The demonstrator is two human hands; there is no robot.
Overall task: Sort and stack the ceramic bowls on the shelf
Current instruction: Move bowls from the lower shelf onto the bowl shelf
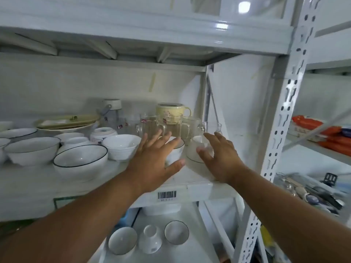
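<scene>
A: Start at the hands; what do they have?

B: Nothing, as far as I can judge; the left hand is spread wide, fingers straight, hovering over a small white bowl and covering most of it; whether the palm touches the rim I cannot tell; the right hand is also open, fingers loosely fanned, thumb reaching toward a pale bowl with a thin dark line near its base.

A: Take the small white bowl as the landmark; where does the rest lie?

B: The pale bowl sits just right of it, near but apart; it lies ahead of and left of the right hand; the left hand is plainly the nearer one to the landmark, which lies directly under and beyond its fingers; both bowls are round and upright, so no long axis matters, only the rim; a plain white bowl stands just left of the landmark; a wider dark-rimmed bowl lies further left and nearer the shelf edge; glass mugs crowd close behind.

A: And the look of the ware?

B: Glossy white ceramic, likely slippery; the landmark's rim seems to carry a dark line, though blur makes that uncertain.
</scene>
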